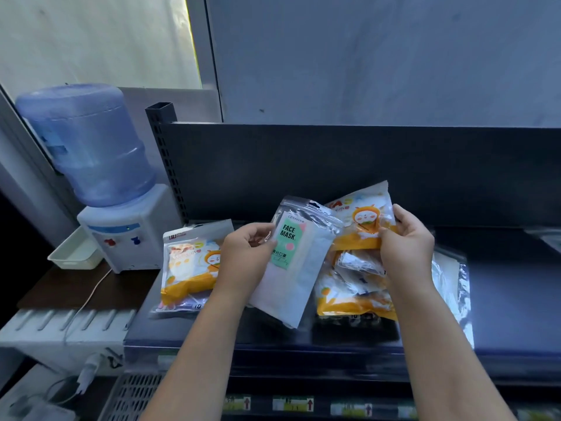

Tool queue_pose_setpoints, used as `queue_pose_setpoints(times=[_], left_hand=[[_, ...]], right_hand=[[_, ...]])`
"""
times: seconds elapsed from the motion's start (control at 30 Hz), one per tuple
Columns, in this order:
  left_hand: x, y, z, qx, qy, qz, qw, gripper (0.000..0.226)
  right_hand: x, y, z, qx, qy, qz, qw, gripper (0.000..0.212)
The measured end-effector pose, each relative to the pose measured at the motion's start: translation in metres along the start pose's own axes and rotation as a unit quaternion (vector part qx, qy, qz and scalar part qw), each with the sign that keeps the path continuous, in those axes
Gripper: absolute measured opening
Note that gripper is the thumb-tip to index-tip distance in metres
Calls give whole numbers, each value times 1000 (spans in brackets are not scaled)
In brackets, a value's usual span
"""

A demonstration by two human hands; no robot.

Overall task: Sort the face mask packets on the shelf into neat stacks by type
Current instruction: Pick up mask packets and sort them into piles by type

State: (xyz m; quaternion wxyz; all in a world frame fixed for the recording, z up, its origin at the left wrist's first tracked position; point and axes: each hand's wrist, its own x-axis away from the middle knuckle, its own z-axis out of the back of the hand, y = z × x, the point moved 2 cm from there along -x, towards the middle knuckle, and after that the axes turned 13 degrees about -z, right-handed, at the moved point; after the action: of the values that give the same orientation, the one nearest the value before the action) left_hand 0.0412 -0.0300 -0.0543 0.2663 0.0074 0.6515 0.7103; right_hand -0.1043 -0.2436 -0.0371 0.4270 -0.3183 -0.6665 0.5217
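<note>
Green-label FACE MASK packet (296, 262) is sitting in the left hand (247, 253), tilted, lifted off the shelf (501, 299). Thumb and fingers are pinching its left edge near the top; the packet is clear/silvery with a white mask inside. Its lower corner is hanging over the shelf front area.

Right hand (405, 238) is gripping an orange cartoon packet (362, 220) by its right edge, holding it raised and tilted, just behind and right of the green-label one; the two are overlapping at the edge.

Below the right hand, a loose pile of orange packets (353, 287) is lying on the shelf, not squared up. A clear silvery packet (452, 281) is sticking out to the right of that pile, partly under the forearm.

At shelf left, a separate orange packet stack (189, 268) is lying flat, well apart from the pile.

The shelf is dark, with a dark back panel (334, 165). Price tag strip (293, 404) is showing on the tier below.

Off to the left, a water dispenser (121, 229) with a blue bottle (88, 144) is standing on a brown table (76, 287), with a white tray (74, 253) beside it.
</note>
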Motion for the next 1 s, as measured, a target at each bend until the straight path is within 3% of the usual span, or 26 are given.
queue_pose_setpoints(times=[0.37, 0.53, 0.7, 0.83, 1.0], left_hand=[[-4, 34, -25, 41, 13, -57, 997, 34], [9, 61, -59, 59, -29, -58, 996, 42], [32, 86, -128, 89, -92, -58, 990, 62], [59, 102, -199, 96, -121, -43, 987, 74], [99, 125, -296, 117, -136, -22, 984, 73]], right_hand=[[0, -12, 21, -148, -25, 10, 989, 45], [-14, -16, 59, -212, -12, 27, 977, 47], [-30, -23, 121, -255, -4, 49, 966, 55], [-48, -33, 190, -251, 10, 49, 967, 44], [-73, -44, 301, -236, 35, 18, 971, 44]])
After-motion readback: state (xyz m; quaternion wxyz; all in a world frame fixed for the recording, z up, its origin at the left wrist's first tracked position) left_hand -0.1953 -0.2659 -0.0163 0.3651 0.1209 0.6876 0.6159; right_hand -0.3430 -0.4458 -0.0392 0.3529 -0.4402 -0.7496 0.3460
